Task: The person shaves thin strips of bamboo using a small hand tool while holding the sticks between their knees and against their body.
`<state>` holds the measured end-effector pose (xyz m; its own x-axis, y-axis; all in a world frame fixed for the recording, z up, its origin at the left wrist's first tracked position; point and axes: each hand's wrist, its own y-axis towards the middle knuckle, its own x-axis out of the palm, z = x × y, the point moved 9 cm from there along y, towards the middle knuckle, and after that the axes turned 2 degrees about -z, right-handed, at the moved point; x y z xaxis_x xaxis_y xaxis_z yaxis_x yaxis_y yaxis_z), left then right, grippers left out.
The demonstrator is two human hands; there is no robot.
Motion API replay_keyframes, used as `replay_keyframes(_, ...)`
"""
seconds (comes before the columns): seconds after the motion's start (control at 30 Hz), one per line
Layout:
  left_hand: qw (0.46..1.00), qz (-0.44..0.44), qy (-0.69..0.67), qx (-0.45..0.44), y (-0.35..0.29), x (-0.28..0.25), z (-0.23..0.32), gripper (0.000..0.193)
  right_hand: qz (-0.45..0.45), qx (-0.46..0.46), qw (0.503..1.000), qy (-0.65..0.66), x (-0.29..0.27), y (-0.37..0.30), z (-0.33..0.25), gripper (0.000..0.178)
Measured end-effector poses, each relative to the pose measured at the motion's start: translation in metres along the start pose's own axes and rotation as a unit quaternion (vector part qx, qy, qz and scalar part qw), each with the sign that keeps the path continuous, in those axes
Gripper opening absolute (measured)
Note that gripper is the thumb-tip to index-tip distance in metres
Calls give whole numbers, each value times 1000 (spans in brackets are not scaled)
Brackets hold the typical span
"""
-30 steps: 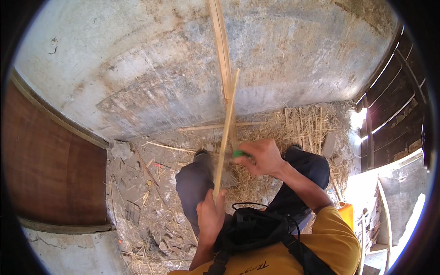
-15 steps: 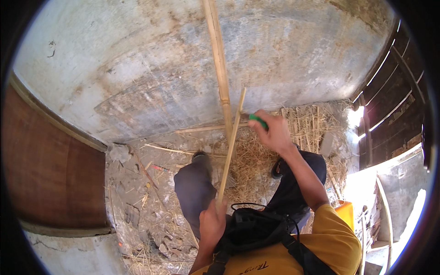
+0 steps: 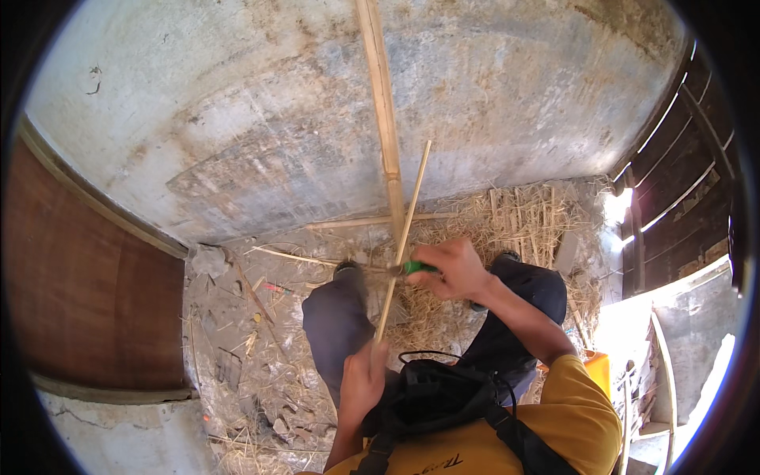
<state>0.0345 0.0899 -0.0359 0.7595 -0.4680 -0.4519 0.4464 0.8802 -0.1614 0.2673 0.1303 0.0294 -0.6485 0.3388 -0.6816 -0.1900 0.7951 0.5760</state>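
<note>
Left hand (image 3: 364, 378) grips the near end of a thin stick (image 3: 412, 210), which slants away between the knees (image 3: 336, 310); to its right, the right hand (image 3: 455, 271) holds a green-handled knife (image 3: 416, 268), its blade (image 3: 397, 271) at the stick's lower half.

The thin pale wooden strip (image 3: 407, 228) has its lower end hidden at the left hand (image 3: 362, 380), toward 6 o'clock. The green-handled tool (image 3: 417, 267) is partly covered by the right hand (image 3: 454, 267); its tip is blurred. The tan wooden pole (image 3: 379, 95) is cut off at 12 o'clock.
</note>
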Motion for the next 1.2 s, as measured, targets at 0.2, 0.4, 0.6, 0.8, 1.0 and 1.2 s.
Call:
replay_keyframes(0.2,1000,-10,-22,-5,7,-4,8,32,-12,-51,998,24,11,-1,-29,28)
replay_keyframes(0.4,999,29,-10,33,8,-5,15,45,-4,-42,999,-22,10,-2,-31,29)
replay_keyframes(0.6,999,29,3,17,7,-6,14,39,0,-31,998,-46,13,-4,-28,30)
replay_keyframes(0.8,1000,24,18,-5,5,-9,16,30,20,-43,997,-56,14,-3,-30,33)
replay_keyframes(1.0,999,36,32,4,5,-11,17,30,23,-41,997,-67,14,-2,-30,33)
replay_keyframes(1.2,998,38,50,13,5,-11,14,32,33,-15,998,-56,8,0,-25,30)
